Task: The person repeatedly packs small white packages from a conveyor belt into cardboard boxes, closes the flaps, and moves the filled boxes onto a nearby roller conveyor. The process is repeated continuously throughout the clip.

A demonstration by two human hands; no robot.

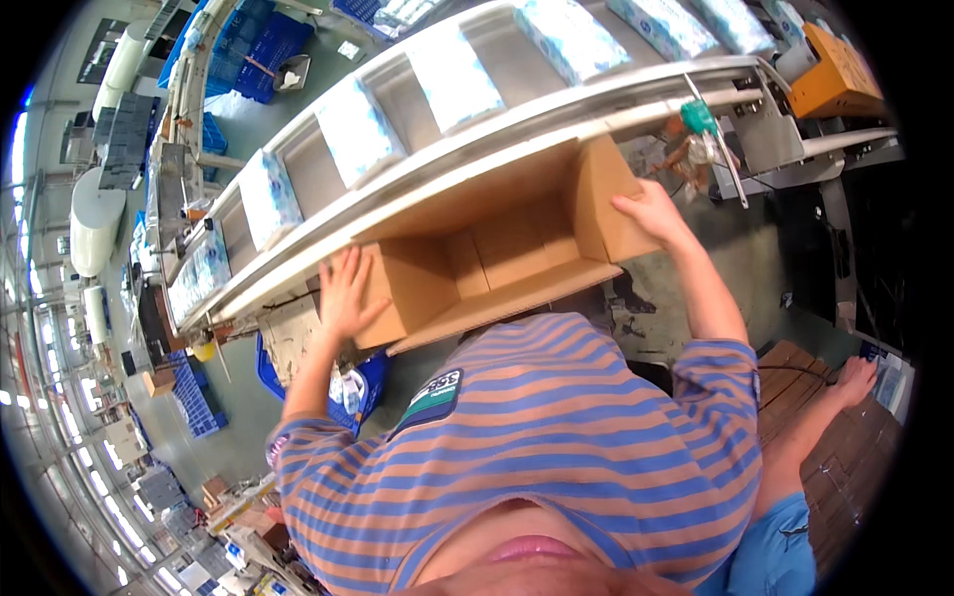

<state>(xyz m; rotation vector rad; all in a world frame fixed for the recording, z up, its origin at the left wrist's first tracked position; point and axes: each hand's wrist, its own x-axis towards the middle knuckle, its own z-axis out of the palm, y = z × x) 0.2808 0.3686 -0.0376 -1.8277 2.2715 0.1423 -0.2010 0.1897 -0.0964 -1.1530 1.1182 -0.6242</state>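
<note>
An open cardboard box (476, 311) sits between my hands against the near side of a conveyor belt (389, 95). Its flaps are folded outward and I see down to its bare inside. My left hand (344, 293) lies on the box's left end flap with its fingers stretched out and thumb apart. On the other end, my right hand (652, 214) grips the right flap, thumb on the near face and fingers partly hidden behind it. Along the belt lies a row of several white and light-blue wrapped packs (358, 131).
A green-capped fitting on a metal rod (699, 117) stands right of the box, near an orange machine part (835, 74). A blue basket (372, 382) sits low at left. A co-worker's hand (855, 380) is at right, beside stacked flat brown cardboard (840, 462).
</note>
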